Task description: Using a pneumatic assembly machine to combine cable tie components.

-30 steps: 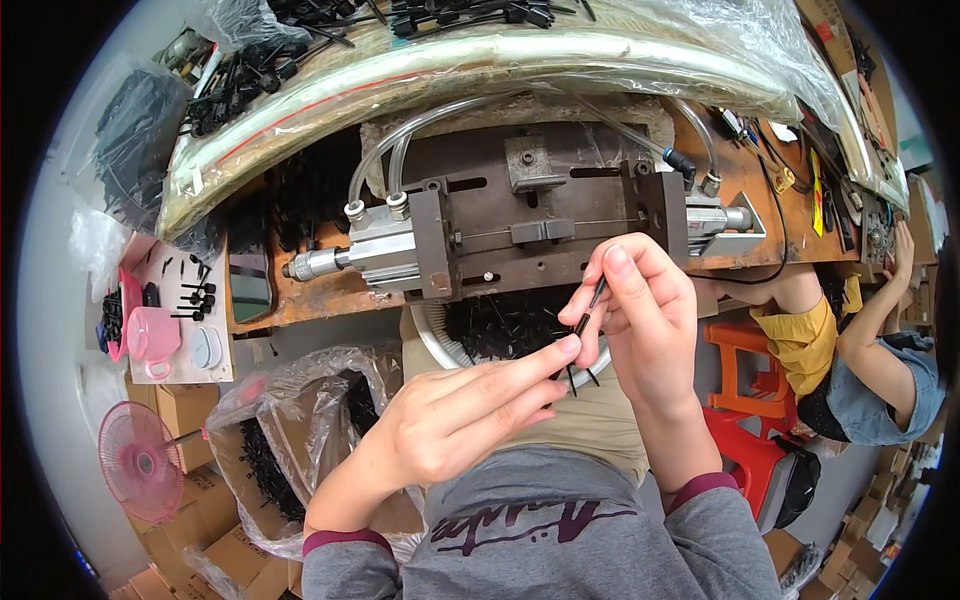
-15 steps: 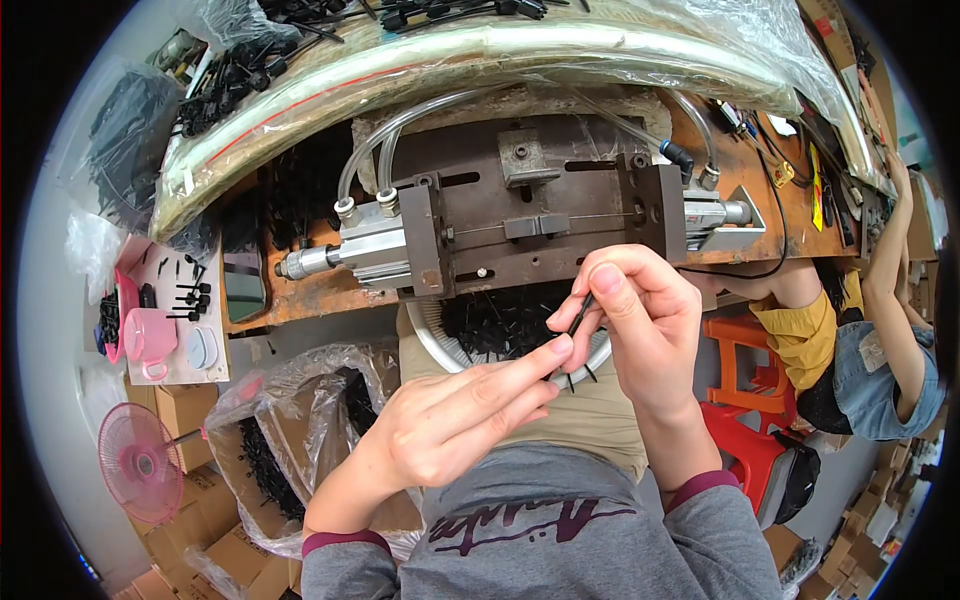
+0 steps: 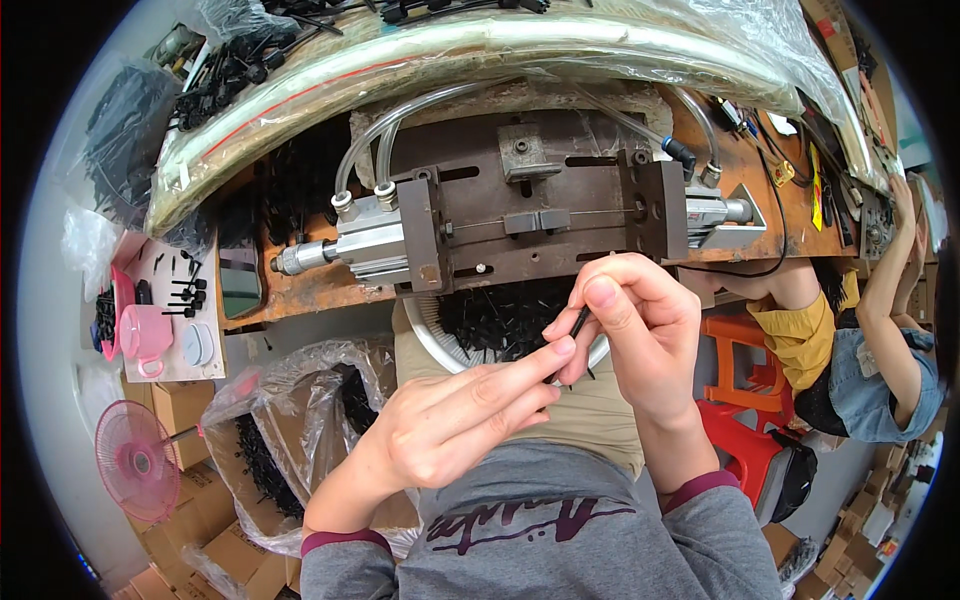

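Note:
My right hand (image 3: 640, 325) pinches a thin black rod-like part (image 3: 580, 322) between thumb and fingers, above my lap. My left hand (image 3: 470, 415) meets it from the left, thumb and fingers closed near the lower end of the small parts. What exactly the left fingertips grip is hidden, though a black tip shows close to them. Under both hands, a white ribbed basket (image 3: 428, 335) on my lap holds a heap of small black parts (image 3: 500, 315). Just beyond is a dark metal fixture (image 3: 520, 265) with a small grey block (image 3: 537, 222) at its middle.
Silver air cylinders (image 3: 370, 250) with clear hoses flank the fixture. A plastic-lined box (image 3: 300, 420) of black parts stands at left, near a pink fan (image 3: 138, 460) and a pink mug (image 3: 147, 335). Another person (image 3: 880, 370) sits at right beside orange and red stools (image 3: 742, 440).
Both hands stay together in nearly the same place, the right fingers shifting slightly around the black part. One of the dark tips below the fingers is less visible.

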Demonstrator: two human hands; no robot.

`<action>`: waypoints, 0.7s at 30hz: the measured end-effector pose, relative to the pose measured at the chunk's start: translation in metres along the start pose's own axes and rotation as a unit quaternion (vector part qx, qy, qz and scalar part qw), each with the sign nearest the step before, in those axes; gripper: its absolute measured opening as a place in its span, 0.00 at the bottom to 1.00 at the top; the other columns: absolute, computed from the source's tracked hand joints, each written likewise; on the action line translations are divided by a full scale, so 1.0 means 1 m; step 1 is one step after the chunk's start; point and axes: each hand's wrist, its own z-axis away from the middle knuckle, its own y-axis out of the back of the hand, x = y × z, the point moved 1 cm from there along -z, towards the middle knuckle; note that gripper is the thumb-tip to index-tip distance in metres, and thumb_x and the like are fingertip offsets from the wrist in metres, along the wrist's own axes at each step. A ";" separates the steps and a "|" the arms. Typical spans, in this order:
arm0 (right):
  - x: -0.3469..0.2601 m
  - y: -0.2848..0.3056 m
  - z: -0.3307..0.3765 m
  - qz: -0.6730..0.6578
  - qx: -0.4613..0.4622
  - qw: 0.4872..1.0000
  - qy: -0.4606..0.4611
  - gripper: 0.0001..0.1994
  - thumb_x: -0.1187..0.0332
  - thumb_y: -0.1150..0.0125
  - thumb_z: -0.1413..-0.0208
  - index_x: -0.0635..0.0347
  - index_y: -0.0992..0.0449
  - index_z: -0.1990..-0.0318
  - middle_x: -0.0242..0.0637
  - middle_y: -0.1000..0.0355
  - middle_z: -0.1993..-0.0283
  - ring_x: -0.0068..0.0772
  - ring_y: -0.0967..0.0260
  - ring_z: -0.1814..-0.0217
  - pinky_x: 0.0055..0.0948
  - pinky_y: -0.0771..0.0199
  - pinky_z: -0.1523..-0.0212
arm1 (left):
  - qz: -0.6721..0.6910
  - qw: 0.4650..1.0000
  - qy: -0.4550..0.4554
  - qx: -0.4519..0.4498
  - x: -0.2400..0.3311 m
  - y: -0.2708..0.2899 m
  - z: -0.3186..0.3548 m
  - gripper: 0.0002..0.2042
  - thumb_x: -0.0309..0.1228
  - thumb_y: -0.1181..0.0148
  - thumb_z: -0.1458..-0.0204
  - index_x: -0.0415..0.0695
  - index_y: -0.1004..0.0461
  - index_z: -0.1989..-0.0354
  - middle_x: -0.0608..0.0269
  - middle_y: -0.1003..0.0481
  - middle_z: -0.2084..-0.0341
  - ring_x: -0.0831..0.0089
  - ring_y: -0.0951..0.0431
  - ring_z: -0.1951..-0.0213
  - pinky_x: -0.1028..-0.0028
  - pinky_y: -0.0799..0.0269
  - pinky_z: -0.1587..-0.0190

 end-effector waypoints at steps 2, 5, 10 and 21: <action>-0.002 0.000 0.001 0.005 0.000 1.000 0.000 0.08 0.72 0.48 0.34 0.70 0.26 0.58 0.42 0.24 0.69 0.25 0.25 0.77 0.22 0.24 0.77 | 0.002 1.000 -0.002 0.000 0.001 0.000 -0.001 0.15 0.26 0.27 0.62 0.35 0.19 0.64 0.50 0.22 0.52 0.69 0.18 0.70 0.75 0.21 0.71; 0.000 0.001 -0.001 0.000 -0.002 1.000 -0.005 0.08 0.72 0.48 0.34 0.70 0.26 0.58 0.42 0.23 0.69 0.25 0.25 0.76 0.21 0.24 0.76 | -0.003 1.000 0.002 -0.003 0.000 0.002 -0.003 0.15 0.26 0.27 0.63 0.35 0.20 0.64 0.49 0.22 0.52 0.69 0.18 0.70 0.75 0.21 0.70; -0.015 -0.002 -0.020 0.024 -0.003 0.999 -0.041 0.08 0.74 0.45 0.36 0.68 0.27 0.54 0.40 0.24 0.67 0.19 0.28 0.76 0.18 0.28 0.76 | -0.026 0.999 0.013 0.019 0.002 0.009 -0.013 0.15 0.24 0.27 0.63 0.34 0.20 0.65 0.48 0.22 0.53 0.65 0.18 0.65 0.73 0.20 0.66; -0.096 -0.012 -0.199 0.597 -0.024 0.756 0.266 0.18 0.73 0.37 0.56 0.63 0.23 0.54 0.53 0.23 0.56 0.46 0.25 0.50 0.41 0.25 0.50 | -0.147 0.982 0.114 0.014 -0.017 -0.023 -0.031 0.13 0.25 0.30 0.59 0.38 0.23 0.64 0.49 0.25 0.48 0.61 0.19 0.60 0.69 0.22 0.59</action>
